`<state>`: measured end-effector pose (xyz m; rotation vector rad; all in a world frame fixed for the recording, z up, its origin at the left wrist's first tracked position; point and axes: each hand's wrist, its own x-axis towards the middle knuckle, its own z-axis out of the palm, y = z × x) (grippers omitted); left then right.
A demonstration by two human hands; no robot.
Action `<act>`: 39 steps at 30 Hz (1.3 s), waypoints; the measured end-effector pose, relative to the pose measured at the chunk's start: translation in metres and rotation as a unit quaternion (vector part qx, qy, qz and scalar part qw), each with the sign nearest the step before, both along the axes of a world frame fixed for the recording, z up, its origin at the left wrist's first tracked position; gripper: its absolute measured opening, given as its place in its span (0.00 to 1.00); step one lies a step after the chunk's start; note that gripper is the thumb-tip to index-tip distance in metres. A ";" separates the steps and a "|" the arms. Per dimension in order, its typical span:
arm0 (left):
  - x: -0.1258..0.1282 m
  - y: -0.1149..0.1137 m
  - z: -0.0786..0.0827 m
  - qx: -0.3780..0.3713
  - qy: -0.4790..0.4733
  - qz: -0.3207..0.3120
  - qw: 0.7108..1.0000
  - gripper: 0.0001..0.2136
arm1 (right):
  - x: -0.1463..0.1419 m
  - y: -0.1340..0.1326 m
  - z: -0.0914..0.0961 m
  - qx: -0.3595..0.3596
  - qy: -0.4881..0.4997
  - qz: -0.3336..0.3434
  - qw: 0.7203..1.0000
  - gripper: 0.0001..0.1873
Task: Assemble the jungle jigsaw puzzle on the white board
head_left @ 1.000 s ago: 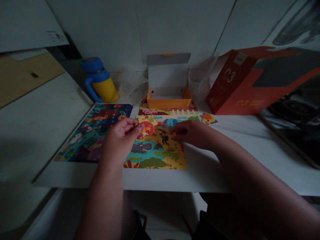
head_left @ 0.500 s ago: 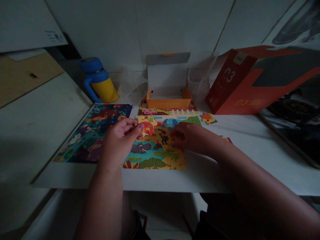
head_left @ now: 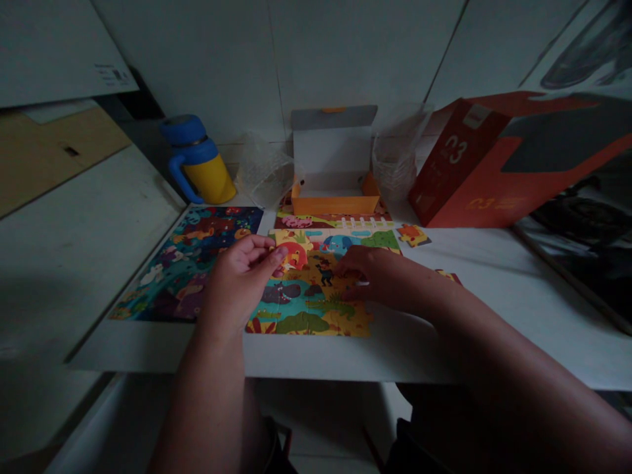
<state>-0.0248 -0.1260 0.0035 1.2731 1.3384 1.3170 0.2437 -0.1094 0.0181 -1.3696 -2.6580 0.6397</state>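
Note:
My left hand (head_left: 243, 273) pinches a yellow jigsaw piece (head_left: 295, 255) with a red animal on it, thumb on top. That piece is above the upper left part of a jigsaw puzzle (head_left: 303, 322) of animals around a pond. My right hand (head_left: 372, 273) hovers low over or touches the puzzle's right side. Its fingers are bent and a gap shows between thumb and index finger, with nothing visible held. Part of the puzzle's right edge is hidden under this hand. A loose orange and yellow jigsaw piece (head_left: 413, 235) lies beyond it, to the right.
A dark sea-themed puzzle (head_left: 170, 280) lies at left. Behind stand a blue and yellow bottle (head_left: 210, 174), clear plastic bags (head_left: 264, 174), an open orange box (head_left: 336, 205) on a farm picture and a big red box (head_left: 474, 191). Another piece (head_left: 448, 276) peeks out past my right forearm.
The whole view has shifted slightly. My left hand keeps the piece in nearly the same spot. The right hand's fingers have moved a little over the puzzle.

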 end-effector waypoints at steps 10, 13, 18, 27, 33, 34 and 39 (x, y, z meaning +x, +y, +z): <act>0.001 0.000 0.000 -0.003 0.003 -0.010 1.000 0.18 | -0.001 0.005 -0.001 -0.022 0.040 -0.010 0.999 0.10; 0.002 -0.001 0.000 -0.002 0.009 -0.016 1.000 0.18 | -0.007 0.003 0.003 0.002 0.140 -0.090 0.986 0.09; 0.008 -0.005 0.004 -0.009 0.031 -0.061 0.998 0.18 | -0.017 0.000 -0.003 -0.079 0.338 -0.127 0.929 0.24; 0.014 -0.010 0.009 -0.023 0.031 -0.095 0.995 0.17 | -0.026 -0.001 -0.007 -0.213 0.454 -0.161 0.850 0.25; 0.013 -0.009 0.012 -0.012 0.011 -0.081 0.997 0.17 | -0.019 0.000 0.001 -0.259 0.507 -0.169 0.805 0.25; 0.013 -0.009 0.012 -0.007 0.007 -0.074 0.997 0.17 | -0.015 0.002 0.003 -0.246 0.514 -0.171 0.804 0.25; 0.010 -0.007 0.010 0.024 -0.006 -0.043 0.999 0.15 | 0.019 0.014 0.010 -0.117 0.492 -0.220 0.834 0.26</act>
